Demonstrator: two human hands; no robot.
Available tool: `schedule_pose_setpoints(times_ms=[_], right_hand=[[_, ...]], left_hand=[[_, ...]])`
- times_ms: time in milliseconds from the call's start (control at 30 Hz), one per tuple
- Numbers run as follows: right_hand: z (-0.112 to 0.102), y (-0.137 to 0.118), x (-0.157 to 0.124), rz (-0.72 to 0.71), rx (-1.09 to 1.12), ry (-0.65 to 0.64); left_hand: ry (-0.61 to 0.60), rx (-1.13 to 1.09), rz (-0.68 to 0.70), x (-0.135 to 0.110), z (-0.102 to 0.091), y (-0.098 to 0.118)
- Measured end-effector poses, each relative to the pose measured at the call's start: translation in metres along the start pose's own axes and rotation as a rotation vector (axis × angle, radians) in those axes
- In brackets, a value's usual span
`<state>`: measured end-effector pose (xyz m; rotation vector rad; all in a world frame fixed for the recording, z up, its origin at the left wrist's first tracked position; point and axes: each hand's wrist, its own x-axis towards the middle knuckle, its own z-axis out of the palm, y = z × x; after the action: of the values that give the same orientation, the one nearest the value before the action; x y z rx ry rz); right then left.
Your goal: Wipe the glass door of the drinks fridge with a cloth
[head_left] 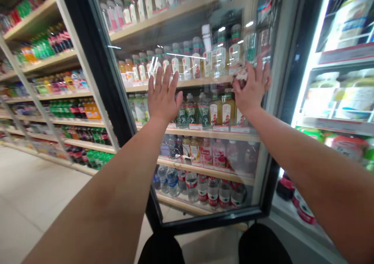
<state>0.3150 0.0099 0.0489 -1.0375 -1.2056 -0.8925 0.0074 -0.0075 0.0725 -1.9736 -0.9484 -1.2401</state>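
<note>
A glass door (pixel 204 147) with a black frame stands open in front of me, and bottles on shelves show through the pane. My left hand (pixel 163 96) lies flat against the glass with its fingers spread. On the right side of the pane, my right hand (pixel 253 85) presses a crumpled, pale, patterned cloth (pixel 241 72) to the glass between thumb and fingers. Part of the cloth is covered by the hand. Lights and shapes reflect in the pane.
At right is the lit cooler interior with large bottles (pixel 321 94) on white racks. Shelves of soft drinks (pixel 70 110) run along the left over a pale tiled floor (pixel 17 201). My dark-clad knees (pixel 160 248) show below the door.
</note>
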Motion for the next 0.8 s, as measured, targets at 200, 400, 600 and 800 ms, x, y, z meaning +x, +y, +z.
schedule_pose_setpoints(times_ms=[200,400,600,800], right_hand=[[-0.006,-0.016,-0.01,-0.514,0.067,-0.343],[0.012,-0.029,0.017,-0.374,0.095,-0.162],[0.015,-0.053,-0.001,-0.531,0.113,-0.278],[0.019,-0.068,0.01,-0.488,0.082,-0.283]], left_hand=[[0.007,0.014,0.008,0.0,0.001,0.0],[0.089,0.051,0.087,-0.002,0.005,-0.006],[0.097,0.081,0.097,-0.003,0.004,-0.007],[0.043,0.055,0.047,-0.002,0.0,-0.002]])
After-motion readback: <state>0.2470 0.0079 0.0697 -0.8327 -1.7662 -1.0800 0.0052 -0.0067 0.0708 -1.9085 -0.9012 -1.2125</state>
